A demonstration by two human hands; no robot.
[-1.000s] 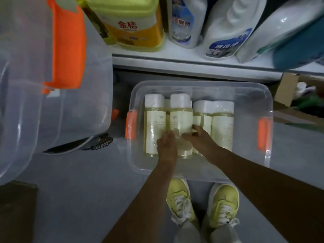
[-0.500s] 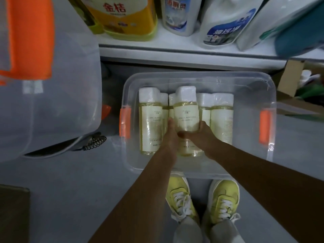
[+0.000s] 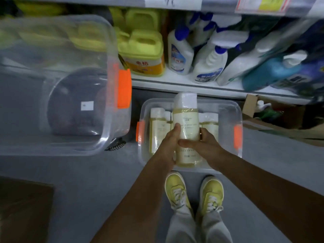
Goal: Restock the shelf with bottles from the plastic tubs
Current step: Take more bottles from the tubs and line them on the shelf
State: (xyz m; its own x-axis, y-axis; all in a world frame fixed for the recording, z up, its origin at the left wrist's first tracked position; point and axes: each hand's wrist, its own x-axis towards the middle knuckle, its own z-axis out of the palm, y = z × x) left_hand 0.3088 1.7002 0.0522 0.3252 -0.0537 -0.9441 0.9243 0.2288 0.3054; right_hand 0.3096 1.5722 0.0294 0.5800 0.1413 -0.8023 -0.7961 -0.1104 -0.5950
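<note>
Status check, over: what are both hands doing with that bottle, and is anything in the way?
Left hand and right hand both grip one bottle, raised above the tub. More bottles remain inside. Shelf ahead is crowded with cleaners.

Tub on floor; shelved bottles

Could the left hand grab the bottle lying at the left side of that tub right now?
Probably not yet: the left hand helps hold the lifted bottle. Otherwise the open tub leaves the leftmost bottle uncovered.
</note>
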